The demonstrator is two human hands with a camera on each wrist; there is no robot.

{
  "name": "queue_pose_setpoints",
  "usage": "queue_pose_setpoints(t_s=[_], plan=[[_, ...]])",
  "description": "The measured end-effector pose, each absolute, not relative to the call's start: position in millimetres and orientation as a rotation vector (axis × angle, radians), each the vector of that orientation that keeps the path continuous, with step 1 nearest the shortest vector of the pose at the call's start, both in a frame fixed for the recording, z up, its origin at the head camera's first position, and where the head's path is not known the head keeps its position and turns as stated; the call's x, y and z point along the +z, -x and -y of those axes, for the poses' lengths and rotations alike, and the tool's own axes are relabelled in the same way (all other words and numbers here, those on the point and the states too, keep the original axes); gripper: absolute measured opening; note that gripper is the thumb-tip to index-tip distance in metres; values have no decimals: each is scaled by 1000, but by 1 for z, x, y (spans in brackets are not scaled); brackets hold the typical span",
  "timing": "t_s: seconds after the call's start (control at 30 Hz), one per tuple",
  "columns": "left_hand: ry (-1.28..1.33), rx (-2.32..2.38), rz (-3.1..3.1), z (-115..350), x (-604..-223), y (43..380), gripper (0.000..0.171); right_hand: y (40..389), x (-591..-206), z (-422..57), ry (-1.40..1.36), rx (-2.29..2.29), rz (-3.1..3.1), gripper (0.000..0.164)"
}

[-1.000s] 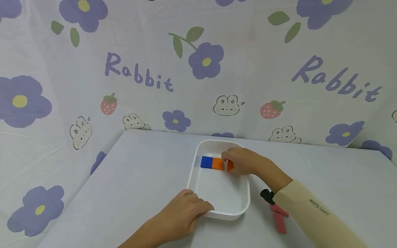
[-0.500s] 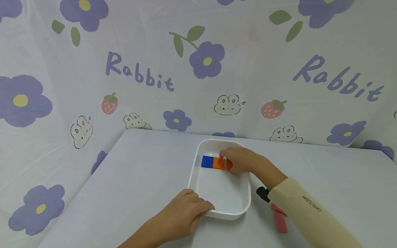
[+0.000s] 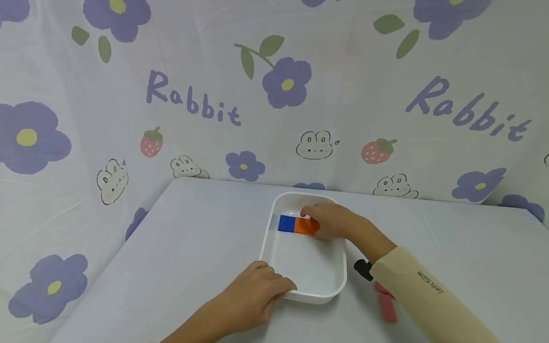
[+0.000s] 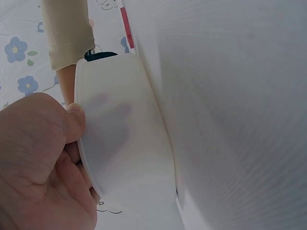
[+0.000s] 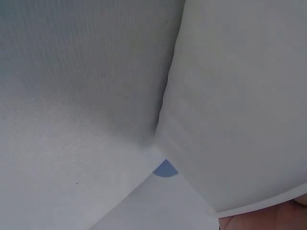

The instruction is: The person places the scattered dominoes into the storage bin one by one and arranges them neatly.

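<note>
A white tray [image 3: 309, 296] with rounded corners stands on the table. My left hand [image 3: 253, 297] grips its near left rim, thumb on top; in the left wrist view, the left hand [image 4: 43, 158] holds the rim beside the tray's outer wall [image 4: 124, 129]. Inside lie a flat blue piece [image 3: 286, 223] and a flat orange piece [image 3: 302, 226], side by side. My right hand [image 3: 330, 221] reaches over the right rim and pinches a second orange piece [image 3: 315, 227] against the first one's right end. Its fingers partly cover that piece. The right wrist view shows mostly tray wall [image 5: 240, 96].
Red-pink flat pieces [image 3: 387, 307] lie on the white table [image 3: 206, 228] right of the tray, partly behind the right sleeve [image 3: 424, 290]. A black device [image 3: 363, 269] sits at the right wrist. A patterned curtain [image 3: 193, 57] hangs behind the table.
My right hand has moved slightly left with the second orange piece, and the gap to the first orange piece has closed. The left hand stays on the rim.
</note>
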State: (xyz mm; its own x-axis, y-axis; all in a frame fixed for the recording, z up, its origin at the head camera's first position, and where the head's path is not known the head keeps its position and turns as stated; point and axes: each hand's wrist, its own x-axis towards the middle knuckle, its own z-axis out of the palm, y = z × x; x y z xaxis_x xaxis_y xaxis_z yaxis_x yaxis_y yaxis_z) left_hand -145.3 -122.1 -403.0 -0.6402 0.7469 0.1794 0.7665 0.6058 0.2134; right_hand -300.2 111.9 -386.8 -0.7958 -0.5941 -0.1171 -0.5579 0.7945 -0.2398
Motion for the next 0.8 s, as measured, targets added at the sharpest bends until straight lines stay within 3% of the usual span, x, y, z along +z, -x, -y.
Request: queue_pose_setpoints(t_s=[0.8], plan=[[1302,-407,2704,123,-404,144,19,300,-386,-113,956,-329,-2801,39]])
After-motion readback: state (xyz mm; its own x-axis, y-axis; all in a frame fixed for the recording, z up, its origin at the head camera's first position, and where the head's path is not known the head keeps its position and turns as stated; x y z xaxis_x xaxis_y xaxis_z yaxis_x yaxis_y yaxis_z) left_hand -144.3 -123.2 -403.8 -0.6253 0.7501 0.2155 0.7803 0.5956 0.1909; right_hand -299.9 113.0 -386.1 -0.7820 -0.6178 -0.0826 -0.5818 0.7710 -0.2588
